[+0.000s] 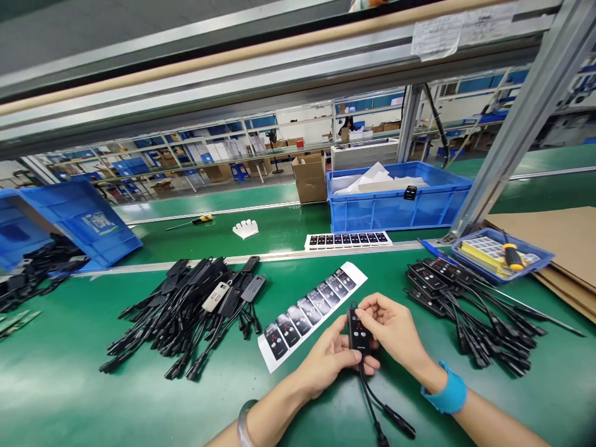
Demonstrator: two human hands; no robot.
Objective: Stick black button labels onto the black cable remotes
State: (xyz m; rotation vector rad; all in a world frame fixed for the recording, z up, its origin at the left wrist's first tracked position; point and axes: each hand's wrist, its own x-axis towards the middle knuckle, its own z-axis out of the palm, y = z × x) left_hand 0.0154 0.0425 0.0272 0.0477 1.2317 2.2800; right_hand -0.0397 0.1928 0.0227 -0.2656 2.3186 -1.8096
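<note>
A small black controller (359,331) with two short cables hanging from its lower end sits between both my hands above the green bench. My left hand (326,360) cradles it from below and the left. My right hand (393,329) presses its fingertips on the controller's front face. Just left of my hands lies a white backing strip (313,312) carrying several dark label stickers. A second sticker strip (348,240) lies farther back by the metal rail.
A heap of black controllers with cables (195,310) lies at left, another pile (465,304) at right. A blue crate (395,198) stands behind, a tipped blue bin (69,223) at far left, a small blue tray (503,254) with a screwdriver and cardboard sheets (559,242) at right.
</note>
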